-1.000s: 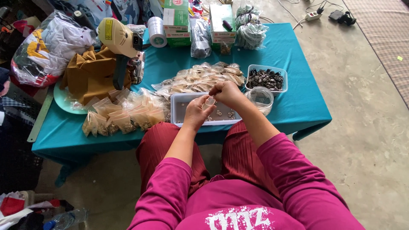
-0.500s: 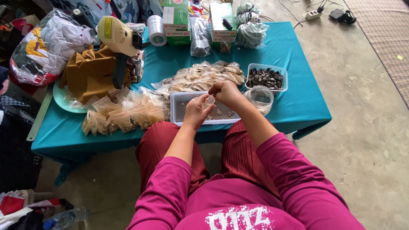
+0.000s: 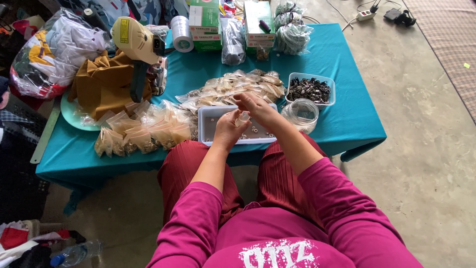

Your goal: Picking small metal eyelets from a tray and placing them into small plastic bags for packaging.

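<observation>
Small clear plastic bag [image 3: 242, 118]: one, pinched between both hands just above the shallow grey rectangular tray [image 3: 208, 124] at the table's near edge.
Left hand [image 3: 228, 128]: raised over the tray, wrist bent, fingers closed on the bag's lower side.
Right hand [image 3: 258, 108]: arched over from the right, fingertips clamped on the bag's top.
Tray contents: small metal rings scattered, too many and too tiny to count.
Clear tub of dark metal parts [image 3: 311, 89]: one, right of the tray.
Round clear plastic container [image 3: 300, 114]: one, just beside the tray.
Filled packets: two heaps, uncountable, on the teal tablecloth [image 3: 347, 119].
</observation>
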